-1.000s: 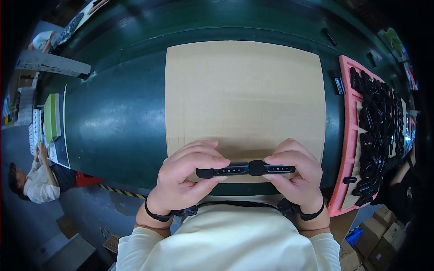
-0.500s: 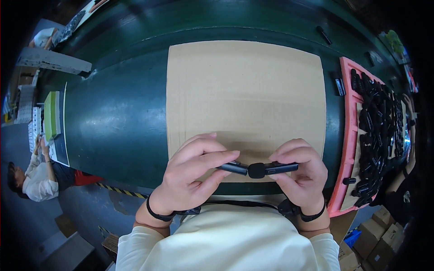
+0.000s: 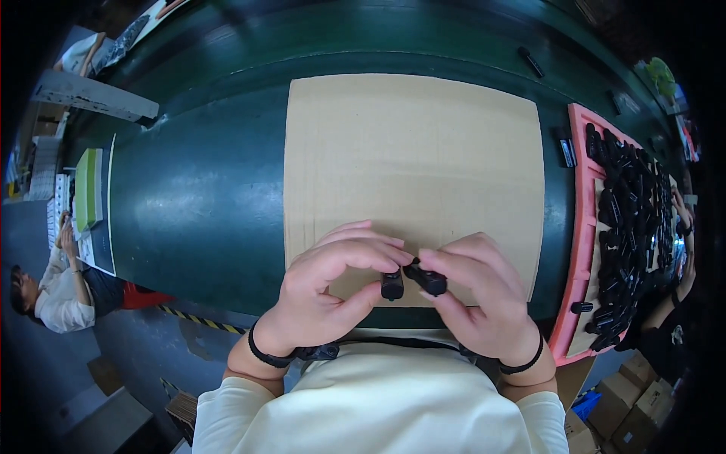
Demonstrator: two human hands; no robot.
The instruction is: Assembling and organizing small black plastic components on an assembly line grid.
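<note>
Both hands are held close together above the near edge of the cardboard sheet (image 3: 416,181). My left hand (image 3: 325,276) pinches a small black clip-on microphone (image 3: 392,287) between thumb and fingers, its blunt end facing me. In the fingers of my right hand (image 3: 484,291) is a second black clip-on microphone (image 3: 429,281), tilted, with its end toward me. The two pieces lie side by side with a narrow gap at their near ends. Fingers cover most of both bodies, and whether they touch at the far end I cannot tell.
A pink tray (image 3: 578,227) heaped with black microphones (image 3: 624,219) stands on the right of the green table (image 3: 204,197). Single black pieces lie near it and at the far right. A person (image 3: 68,280) works at the left; another person's arm reaches in beyond the tray.
Both hands have come closer together. The two microphones, which were end to end and pointing sideways, have turned so their ends face me.
</note>
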